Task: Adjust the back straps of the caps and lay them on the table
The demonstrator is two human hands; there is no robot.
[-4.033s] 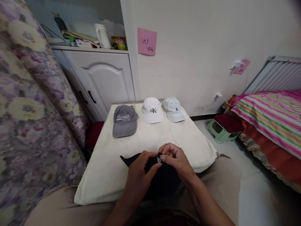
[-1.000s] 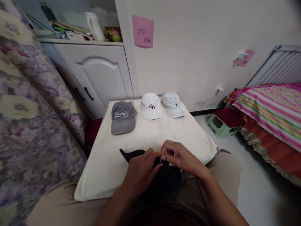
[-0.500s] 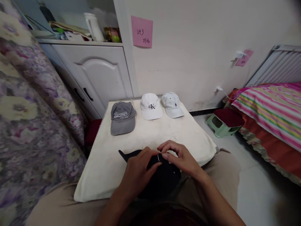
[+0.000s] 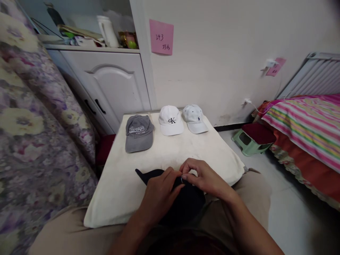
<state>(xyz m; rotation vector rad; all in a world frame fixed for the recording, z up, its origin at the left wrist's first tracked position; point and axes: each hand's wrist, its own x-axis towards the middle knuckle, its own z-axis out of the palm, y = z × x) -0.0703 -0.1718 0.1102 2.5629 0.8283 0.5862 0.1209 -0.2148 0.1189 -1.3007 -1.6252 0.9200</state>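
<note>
A black baseball cap [image 4: 183, 207] lies at the near edge of the cloth-covered table, partly over my lap, its brim pointing left. My left hand [image 4: 162, 191] is closed on the cap's strap side, thumb and fingers pinching near a small pale buckle or edge. Against it, my right hand [image 4: 200, 177] pinches the same strap with thumb and forefinger. The fingertips nearly meet and hide most of the strap. Farther back stand a grey cap [image 4: 139, 132] with white lettering, a white cap [image 4: 171, 120] and a pale blue cap [image 4: 194, 118].
The table [image 4: 114, 191] has a cream cover. A floral curtain [image 4: 39, 141] hangs on the left beside a white cabinet [image 4: 111, 78]. To the right are a green stool [image 4: 248, 141] and a bed [image 4: 310, 117] with a striped cover. A pink note [image 4: 161, 37] is on the wall.
Both hands have shifted slightly right with the strap, and their fingertips have drawn closer together. Less of the pale edge between them shows. The three caps behind stay put.
</note>
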